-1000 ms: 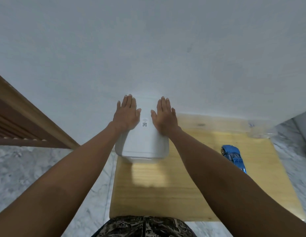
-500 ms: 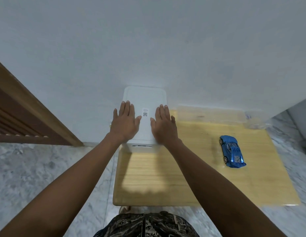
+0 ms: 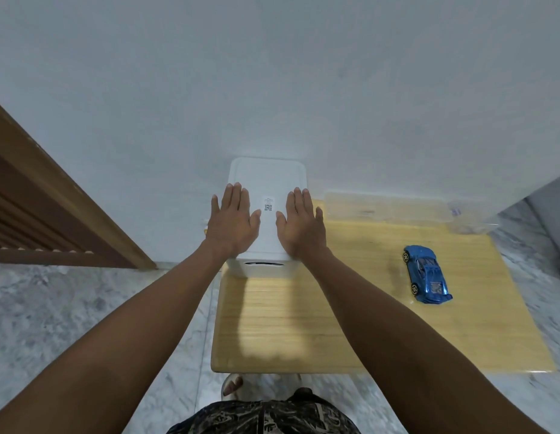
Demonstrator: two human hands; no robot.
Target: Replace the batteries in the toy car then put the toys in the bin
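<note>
Wooden table: white lidded bin (QR sticker) under flat, straight fingers; glossy blue car apart.

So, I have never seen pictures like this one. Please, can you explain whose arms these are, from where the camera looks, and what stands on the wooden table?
The camera sits on a person's head and looks forward and down, so the two arms are that person's own. The left hand and the right hand lie flat, fingers straight, on the lid of a white bin with a small code sticker. Neither hand holds anything. The bin stands at the far left of a low wooden table, against the wall. A blue toy car lies on the table to the right, untouched. Something clear, like plastic, lies along the table's far edge; what it is I cannot tell.
</note>
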